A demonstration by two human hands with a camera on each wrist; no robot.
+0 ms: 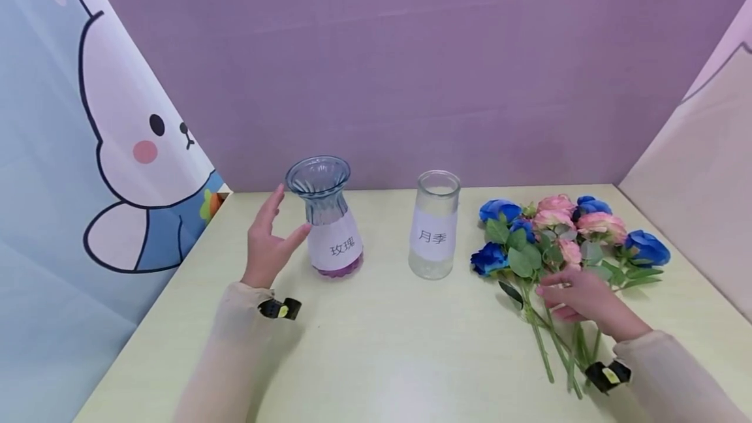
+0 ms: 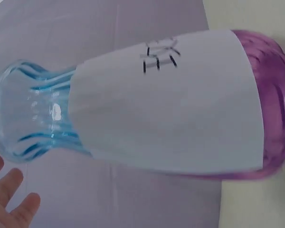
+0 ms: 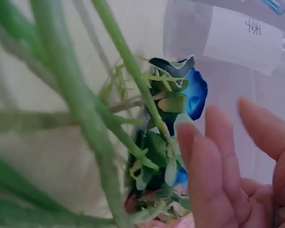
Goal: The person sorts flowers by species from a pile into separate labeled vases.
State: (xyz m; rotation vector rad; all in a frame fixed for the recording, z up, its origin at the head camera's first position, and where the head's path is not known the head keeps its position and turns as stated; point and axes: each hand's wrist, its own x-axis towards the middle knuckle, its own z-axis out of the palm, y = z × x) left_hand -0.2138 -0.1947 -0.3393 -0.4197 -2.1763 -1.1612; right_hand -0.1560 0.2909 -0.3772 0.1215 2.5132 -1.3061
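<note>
In the head view my left hand (image 1: pixel 267 243) stands beside a fluted glass vase (image 1: pixel 327 209), blue at the neck and purple at the base. Its fingers point up and its thumb is spread toward the vase's paper label (image 1: pixel 335 243), marked 玫瑰. The left wrist view shows these fingertips (image 2: pixel 31 204) just below the flared rim. My right hand (image 1: pixel 581 299) hovers over the stems (image 1: pixel 543 344) of artificial flowers, close under the blooms. In the right wrist view, thumb and fingers (image 3: pixel 213 185) are apart with nothing between them; green stems (image 3: pixel 73 95) cross in front.
A clear glass jar (image 1: pixel 431 269) labelled 月季 stands between the vase and the flowers. Several blue roses (image 1: pixel 645 248) and pink blooms (image 1: pixel 552 219) lie on the right of the pale table (image 1: pixel 376 358). A purple cloth backdrop (image 1: pixel 411 70) rises behind.
</note>
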